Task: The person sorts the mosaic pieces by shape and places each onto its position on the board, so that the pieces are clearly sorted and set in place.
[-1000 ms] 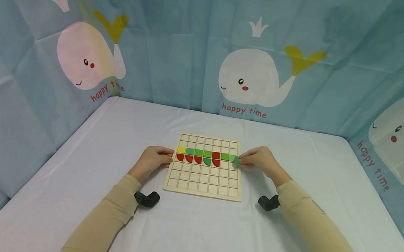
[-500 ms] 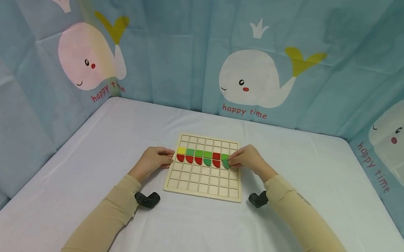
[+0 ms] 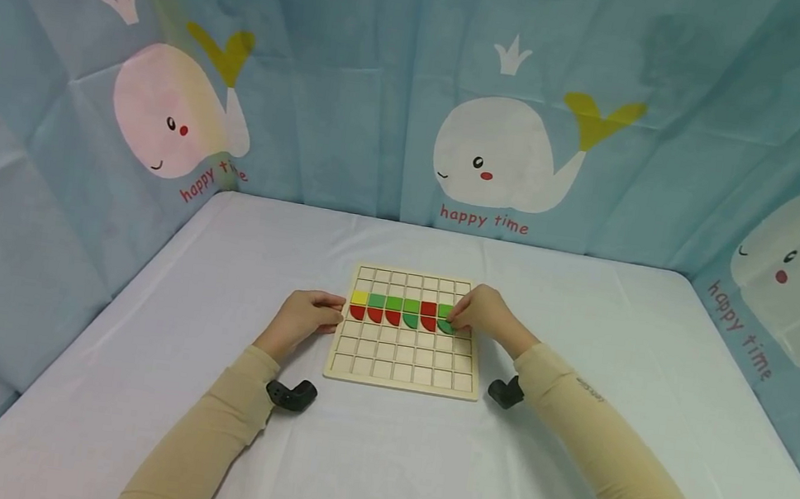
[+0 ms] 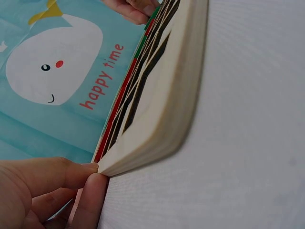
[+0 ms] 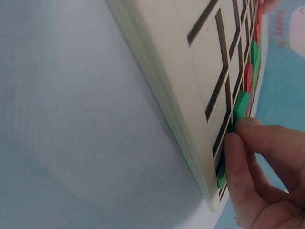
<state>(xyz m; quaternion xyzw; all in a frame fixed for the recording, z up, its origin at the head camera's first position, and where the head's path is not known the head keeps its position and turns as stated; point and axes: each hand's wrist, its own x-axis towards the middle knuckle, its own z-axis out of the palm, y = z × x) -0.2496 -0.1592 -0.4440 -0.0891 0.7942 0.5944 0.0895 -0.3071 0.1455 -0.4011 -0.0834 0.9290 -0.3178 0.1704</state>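
A pale wooden grid board (image 3: 402,375) lies on the table. My left hand (image 3: 302,321) pinches its left edge; in the left wrist view the fingers (image 4: 88,200) sit at the board's corner. My right hand (image 3: 484,311) holds a green quarter-circle piece (image 5: 241,105) between thumb and finger, in the row below the squares, at the sixth column. The piece's far part shows; my fingertips cover its near end. Left of it lie red quarter-circles (image 3: 392,318) and one green quarter-circle (image 3: 409,321). Above runs a row with yellow (image 3: 360,298), green and red squares.
A white cloth covers the table (image 3: 374,463). Blue curtains (image 3: 324,132) printed with whales hang behind and at the sides. Black wrist devices (image 3: 292,394) sit by both sleeves. Another green piece (image 5: 221,177) shows below my right fingers in the right wrist view.
My right hand has moved left from the board's right edge with the green quarter-circle, which now sits lower, in line with the other quarter-circles. The left hand has stayed still.
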